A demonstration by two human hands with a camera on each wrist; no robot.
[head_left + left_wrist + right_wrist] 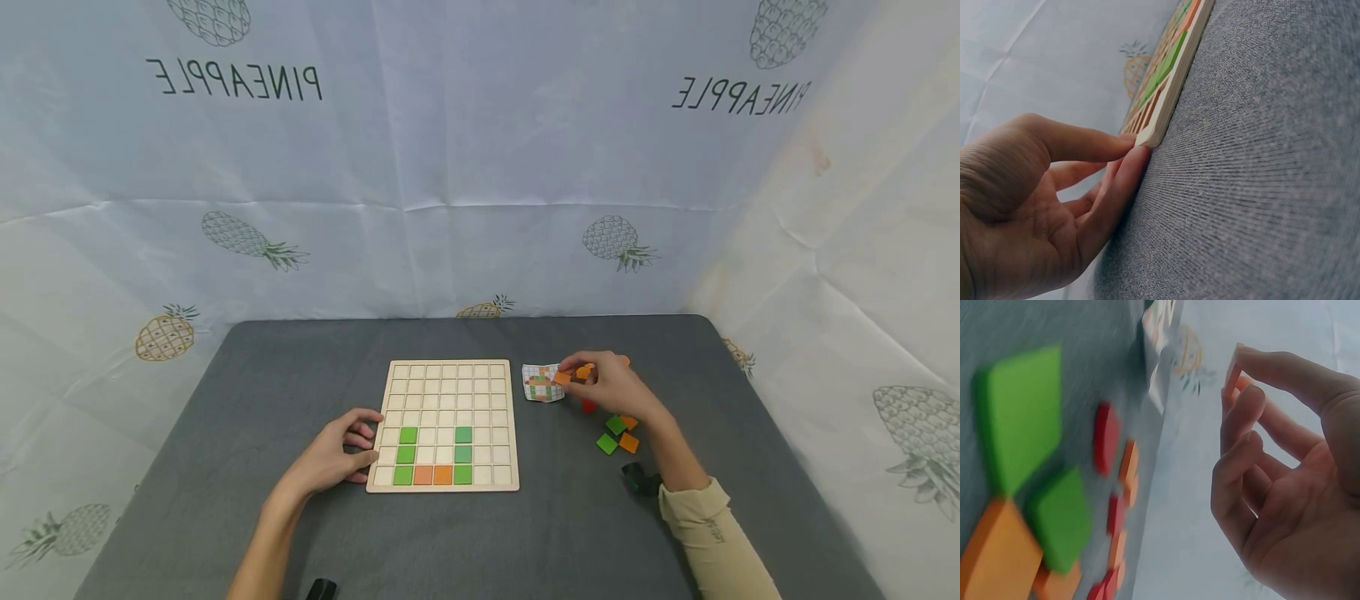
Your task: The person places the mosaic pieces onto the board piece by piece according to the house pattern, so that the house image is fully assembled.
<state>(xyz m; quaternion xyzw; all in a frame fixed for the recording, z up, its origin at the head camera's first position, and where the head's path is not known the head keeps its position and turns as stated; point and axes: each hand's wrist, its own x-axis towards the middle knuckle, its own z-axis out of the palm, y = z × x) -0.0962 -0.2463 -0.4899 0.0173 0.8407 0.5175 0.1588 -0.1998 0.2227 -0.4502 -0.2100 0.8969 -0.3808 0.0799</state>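
A wooden grid board (pixel 442 400) lies on the dark grey table. Green tiles form two columns in its lower part, with two orange tiles (pixel 432 475) between them in the bottom row. My left hand (pixel 330 450) is at the board's left side; in the left wrist view its thumb and fingers pinch the board's corner (pixel 1154 134). To the right of the board, my right hand (pixel 611 387) holds an orange square tile (pixel 562 378) between thumb and fingertip. That tile is over the right edge of a small printed pattern card (pixel 536 383), seen nearly edge-on in the right wrist view.
Loose green (pixel 607 443) and orange tiles (pixel 629 442) lie right of the board, below the right hand. Red tiles (pixel 1106 439) and more orange ones lie farther back, partly hidden by that hand. A pineapple-print cloth (pixel 450 258) hangs behind the table.
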